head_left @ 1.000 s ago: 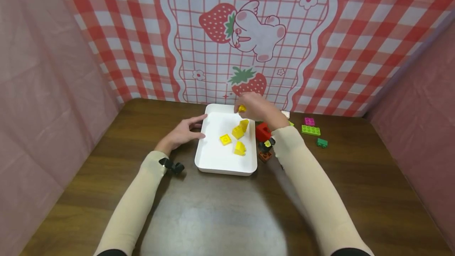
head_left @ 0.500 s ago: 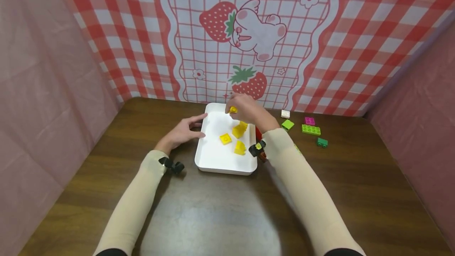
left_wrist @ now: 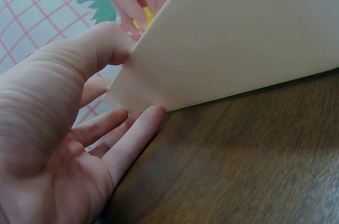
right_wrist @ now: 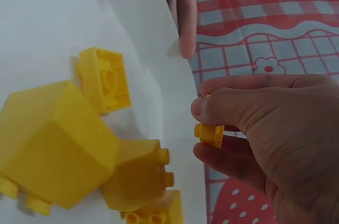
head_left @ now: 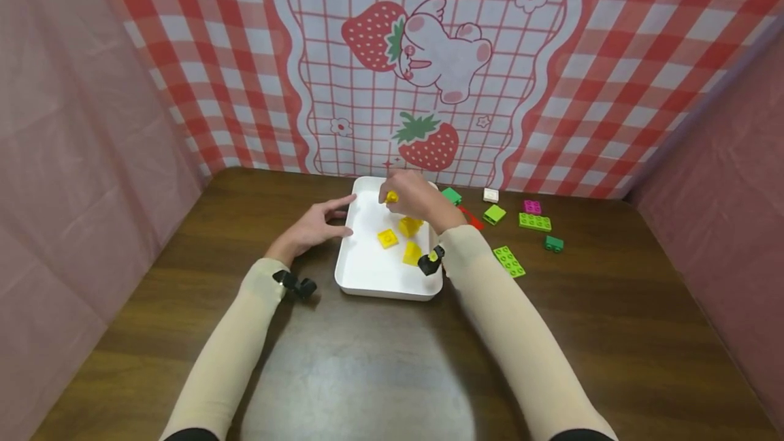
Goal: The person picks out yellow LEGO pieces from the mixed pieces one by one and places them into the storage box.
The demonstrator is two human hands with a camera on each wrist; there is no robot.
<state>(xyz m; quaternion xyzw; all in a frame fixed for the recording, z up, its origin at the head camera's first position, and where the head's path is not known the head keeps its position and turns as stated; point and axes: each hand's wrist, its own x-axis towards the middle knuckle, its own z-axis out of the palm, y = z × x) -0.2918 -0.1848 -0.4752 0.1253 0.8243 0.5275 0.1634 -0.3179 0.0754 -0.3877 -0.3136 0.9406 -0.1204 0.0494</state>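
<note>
A white tray point(head_left: 367, 281) lies on the wooden table. My left hand point(head_left: 311, 229) touches its left wall, thumb and fingers spread and fairly straight; in the left wrist view, fingertips point(left_wrist: 155, 113) meet the wall low by the table. Over the tray's far end, my right hand point(head_left: 409, 194) pinches a small yellow toy brick point(right_wrist: 212, 135) between thumb and fingers. Several yellow bricks lie inside the tray: a flat square one point(head_left: 387, 238), a large sloped one point(right_wrist: 55, 139) and others close by. My right wrist and its camera partly cover that side in the head view.
Right of the tray lie a green brick point(head_left: 451, 197), a red piece point(head_left: 471, 218) partly hidden by my arm, a white brick point(head_left: 491, 195), lime bricks point(head_left: 535, 222), a magenta one point(head_left: 532, 207) and a dark green one point(head_left: 554, 243). A checked cloth point(head_left: 245, 87) hangs behind.
My right hand has moved left over the tray's far end with the small yellow brick, uncovering the green brick and lime plate on the right. My left hand has stayed at the wall.
</note>
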